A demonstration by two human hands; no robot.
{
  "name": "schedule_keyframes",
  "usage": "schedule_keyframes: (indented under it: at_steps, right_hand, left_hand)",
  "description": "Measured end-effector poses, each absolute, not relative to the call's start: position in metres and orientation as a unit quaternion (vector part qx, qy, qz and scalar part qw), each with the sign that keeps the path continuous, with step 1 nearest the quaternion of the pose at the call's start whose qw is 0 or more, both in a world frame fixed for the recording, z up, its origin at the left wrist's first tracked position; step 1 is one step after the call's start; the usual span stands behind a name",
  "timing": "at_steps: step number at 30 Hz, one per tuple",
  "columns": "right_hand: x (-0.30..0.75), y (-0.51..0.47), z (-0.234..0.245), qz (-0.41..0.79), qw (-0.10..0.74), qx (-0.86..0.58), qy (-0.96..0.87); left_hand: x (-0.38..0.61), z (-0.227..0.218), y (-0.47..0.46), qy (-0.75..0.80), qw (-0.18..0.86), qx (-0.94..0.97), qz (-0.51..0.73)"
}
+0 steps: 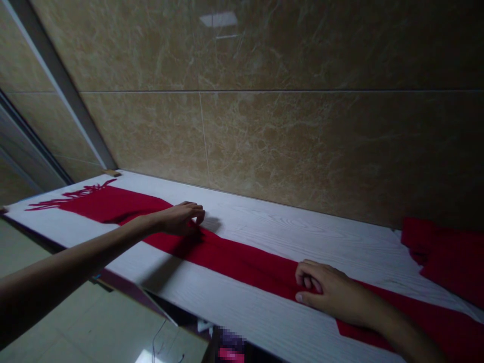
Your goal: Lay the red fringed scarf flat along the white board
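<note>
A long red scarf [238, 262] with a fringe at its far left end lies stretched along the white wood-grain table [264, 227]. My left hand [181, 218] reaches across the scarf's left half, its fingers bent down in a pinch at the far edge, where the cloth is slightly rumpled; the fingertips are partly hidden. Farther right, my right hand [327, 290] rests over the scarf with loosely curled fingers. A gap shows between its thumb, near the scarf's front edge, and the fingers. Beyond this wrist the red cloth continues to the right.
More bunched red cloth [446, 257] lies at the right rear against the brown marbled wall [264, 136]. A small brown block [112, 173] sits at the table's far left corner. Below the front edge are tiled floor [102, 317] and a thin cable.
</note>
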State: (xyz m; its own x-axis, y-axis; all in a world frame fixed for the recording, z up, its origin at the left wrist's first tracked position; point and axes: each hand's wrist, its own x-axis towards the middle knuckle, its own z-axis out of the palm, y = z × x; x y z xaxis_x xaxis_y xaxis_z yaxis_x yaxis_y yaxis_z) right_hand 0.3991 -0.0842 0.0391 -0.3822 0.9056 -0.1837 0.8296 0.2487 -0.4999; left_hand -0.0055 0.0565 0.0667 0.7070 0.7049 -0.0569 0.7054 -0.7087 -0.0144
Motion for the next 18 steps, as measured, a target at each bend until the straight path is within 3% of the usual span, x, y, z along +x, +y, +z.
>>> schedule_keyframes:
  at_steps: [9,18]
  right_hand:
    - [0.408,-0.088,0.026,0.276,0.089,-0.542,-0.789]
    - [0.408,-0.085,0.02,0.294,0.086,-0.546,-0.78]
  left_hand:
    - [-0.042,0.057,0.035,0.397,-0.043,0.915,0.063]
    - [-0.038,0.055,0.093,0.442,0.02,0.895,-0.062]
